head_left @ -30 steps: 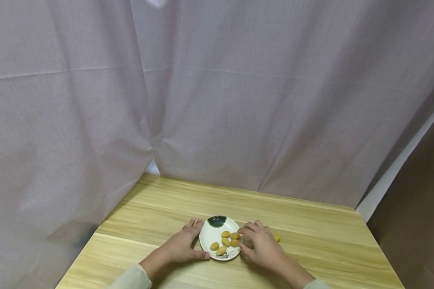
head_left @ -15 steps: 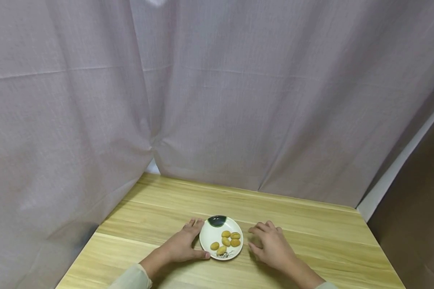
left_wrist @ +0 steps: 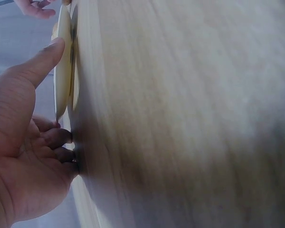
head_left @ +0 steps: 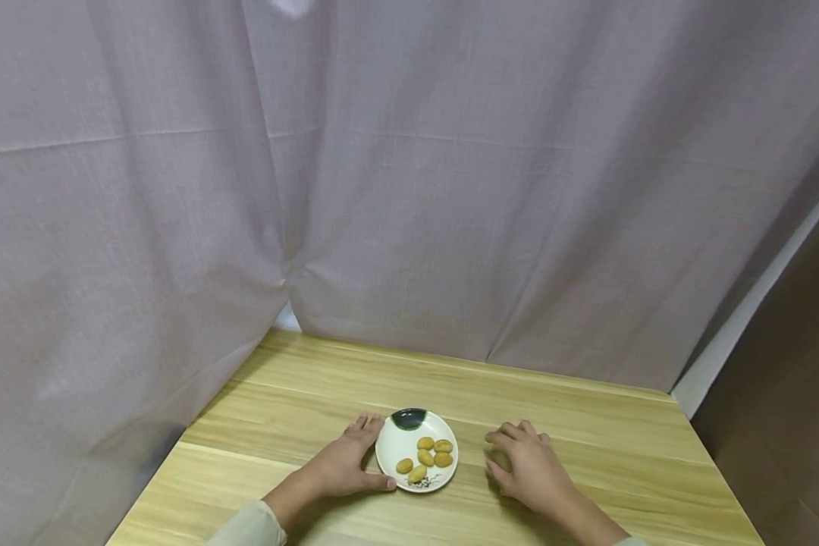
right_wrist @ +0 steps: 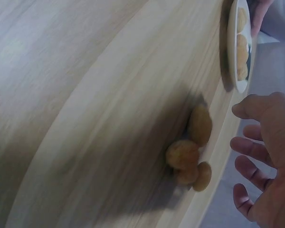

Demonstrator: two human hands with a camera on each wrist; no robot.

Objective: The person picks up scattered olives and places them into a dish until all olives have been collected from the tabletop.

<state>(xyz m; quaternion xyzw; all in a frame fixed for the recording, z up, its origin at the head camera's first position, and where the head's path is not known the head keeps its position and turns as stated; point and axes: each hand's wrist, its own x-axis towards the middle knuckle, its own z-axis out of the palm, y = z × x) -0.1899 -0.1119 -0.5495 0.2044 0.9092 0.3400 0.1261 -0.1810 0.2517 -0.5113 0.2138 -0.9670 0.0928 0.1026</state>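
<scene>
on one wooden table point(head_left: 327, 368), the left hand point(head_left: 344, 462) touches the rim of one plate point(head_left: 393, 444), thumb and fingers apart. the right hand point(head_left: 531, 469), fingers apart and empty, is nearer four loose yellow ovals point(right_wrist: 183, 153) below it, one lying lengthwise roughly toward the plate, which bears six matching ovals point(head_left: 425, 457).

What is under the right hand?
Under the right hand, the right wrist view shows at least four yellowish oval pieces clustered on the table; the hand covers them in the head view.

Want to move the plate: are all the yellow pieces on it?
No, the right wrist view shows several yellow pieces lying on the table by the right hand.
</scene>
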